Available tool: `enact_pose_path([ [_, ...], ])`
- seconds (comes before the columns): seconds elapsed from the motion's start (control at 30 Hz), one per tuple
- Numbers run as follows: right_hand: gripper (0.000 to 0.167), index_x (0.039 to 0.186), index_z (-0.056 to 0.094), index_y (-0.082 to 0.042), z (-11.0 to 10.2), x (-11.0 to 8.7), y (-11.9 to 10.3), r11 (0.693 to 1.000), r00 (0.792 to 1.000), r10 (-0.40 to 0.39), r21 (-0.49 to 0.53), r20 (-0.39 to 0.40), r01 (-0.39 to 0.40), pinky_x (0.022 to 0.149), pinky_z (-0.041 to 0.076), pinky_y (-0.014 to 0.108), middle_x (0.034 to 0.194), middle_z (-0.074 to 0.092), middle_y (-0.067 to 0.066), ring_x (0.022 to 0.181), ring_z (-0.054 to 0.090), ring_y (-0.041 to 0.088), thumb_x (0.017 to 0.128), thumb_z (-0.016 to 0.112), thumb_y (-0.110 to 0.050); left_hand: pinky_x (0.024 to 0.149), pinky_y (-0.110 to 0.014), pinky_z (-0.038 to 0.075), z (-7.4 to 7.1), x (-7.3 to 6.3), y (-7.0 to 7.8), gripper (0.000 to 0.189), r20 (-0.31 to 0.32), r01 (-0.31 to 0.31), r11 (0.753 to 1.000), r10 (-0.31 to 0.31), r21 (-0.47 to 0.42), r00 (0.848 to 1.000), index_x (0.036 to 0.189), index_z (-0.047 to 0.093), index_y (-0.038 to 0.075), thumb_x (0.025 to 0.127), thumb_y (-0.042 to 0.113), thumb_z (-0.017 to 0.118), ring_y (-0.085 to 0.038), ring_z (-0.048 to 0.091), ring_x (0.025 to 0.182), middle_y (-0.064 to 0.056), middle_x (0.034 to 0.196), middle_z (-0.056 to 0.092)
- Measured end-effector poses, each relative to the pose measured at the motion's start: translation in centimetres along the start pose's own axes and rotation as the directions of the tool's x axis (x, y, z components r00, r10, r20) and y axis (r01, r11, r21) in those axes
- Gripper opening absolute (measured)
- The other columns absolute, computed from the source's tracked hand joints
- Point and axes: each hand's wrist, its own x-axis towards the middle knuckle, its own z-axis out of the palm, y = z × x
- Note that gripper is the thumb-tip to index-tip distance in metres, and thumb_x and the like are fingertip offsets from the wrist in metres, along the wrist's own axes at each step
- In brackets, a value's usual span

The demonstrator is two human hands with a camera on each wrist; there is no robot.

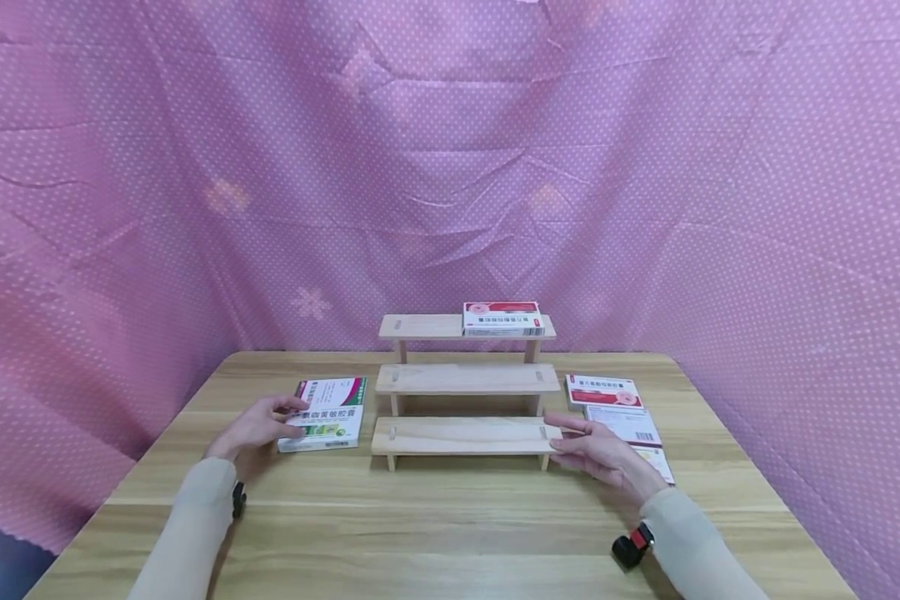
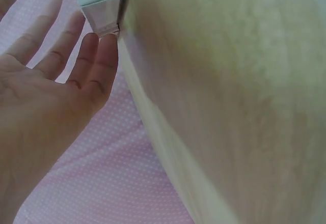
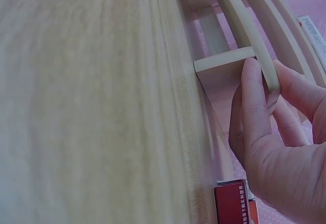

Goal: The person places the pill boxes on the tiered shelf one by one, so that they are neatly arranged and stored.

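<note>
A pale wooden three-step display stand (image 1: 461, 435) stands mid-table. My right hand (image 1: 602, 454) pinches the right end of its lowest step, thumb and fingers on either side of the board in the right wrist view. To the left, my left hand (image 1: 258, 427) lies at the left edge of a white-and-green medicine box (image 1: 330, 435), its fingers loosely extended. Behind that lies another medicine box (image 1: 337, 390) with a magenta and green corner. The left wrist view has the fingertips right at a box end (image 2: 104, 12). On the top step rests a red-and-white medicine box (image 1: 501, 319).
Right of the stand lie a red-and-white box (image 1: 603, 392), a mostly white box (image 1: 626, 425) and a third box (image 1: 658, 462), partly behind the right hand. A pink dotted cloth (image 1: 450, 167) hangs behind the wooden table (image 1: 420, 533).
</note>
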Motion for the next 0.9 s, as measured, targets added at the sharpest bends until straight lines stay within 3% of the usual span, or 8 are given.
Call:
enact_pose_path([
  [0.2,0.061,0.148,0.040,-0.005,0.0,-0.1,-0.1,1.000,1.000,0.006,0.004,-0.020,-0.006,0.097,0.055,0.034,0.128,0.060,0.014,0.105,0.068,0.022,0.091,0.062,0.002,0.100,-0.057,0.041,0.1,0.0,-0.3,0.060,0.001,0.007,1.000,-0.007,0.013,1.000,0.131,0.058,0.005,0.078,0.023,0.081,-0.038,0.050,0.117,-0.023,0.132,0.053],
  [0.4,0.061,0.148,0.041,-0.005,0.1,-0.1,0.0,1.000,1.000,0.010,0.003,-0.026,-0.010,0.097,0.055,0.035,0.133,0.056,0.017,0.105,0.068,0.023,0.091,0.062,0.002,0.097,-0.046,0.043,0.0,-0.4,-0.6,0.061,0.035,-0.050,0.999,0.049,0.014,0.998,0.128,0.059,0.001,0.075,0.021,0.083,-0.034,0.053,0.115,-0.021,0.127,0.057],
  [0.67,0.061,0.148,0.039,-0.004,0.2,-0.2,0.1,1.000,1.000,-0.007,-0.015,-0.005,0.007,0.096,0.055,0.034,0.131,0.056,0.015,0.103,0.068,0.020,0.092,0.061,0.003,0.108,-0.068,0.029,-0.1,-1.1,-0.7,0.066,0.107,-0.060,0.997,0.054,0.056,0.993,0.130,0.059,0.008,0.072,0.025,0.085,-0.044,0.041,0.129,-0.026,0.143,0.044],
  [0.9,0.061,0.149,0.039,-0.005,0.0,-0.5,0.2,0.998,1.000,-0.029,-0.064,0.004,0.029,0.097,0.055,0.034,0.133,0.052,0.012,0.103,0.067,0.017,0.092,0.063,-0.001,0.106,-0.069,0.028,0.1,-1.6,0.3,0.078,0.138,0.013,0.996,-0.025,0.086,0.990,0.135,0.053,0.016,0.065,0.019,0.088,-0.042,0.038,0.128,-0.025,0.148,0.035],
])
